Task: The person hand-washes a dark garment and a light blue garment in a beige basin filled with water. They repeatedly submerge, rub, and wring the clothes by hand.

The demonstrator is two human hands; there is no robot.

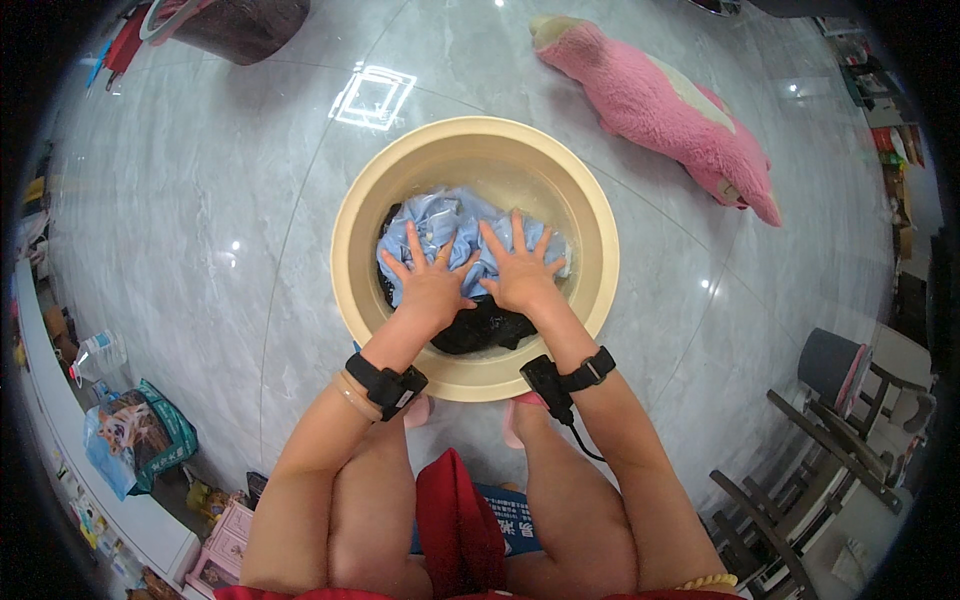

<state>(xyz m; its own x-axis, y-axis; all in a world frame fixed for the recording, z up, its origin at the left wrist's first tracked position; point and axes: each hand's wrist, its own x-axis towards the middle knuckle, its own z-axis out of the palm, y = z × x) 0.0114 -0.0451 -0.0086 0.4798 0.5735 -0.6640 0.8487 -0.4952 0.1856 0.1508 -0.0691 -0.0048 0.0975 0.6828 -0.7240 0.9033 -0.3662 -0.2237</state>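
A round cream plastic basin (352,315) stands on the floor before me, with water in it. Light blue wet cloth (435,214) lies in the basin, partly above a black cloth (484,328). My left hand (431,277) rests with fingers spread on the left part of the blue cloth. On the right part of it lies my right hand (523,270), its fingers spread too. Neither hand is closed around the cloth. Both wrists carry black strapped devices, the right one with a cable.
A pink plush toy (652,105) lies on the tiled floor at the upper right. A dark bin (247,30) stands at the upper left. Chairs (817,450) are at the lower right; a plastic bottle (101,356) and a bag with a dog picture (139,439) are at the left.
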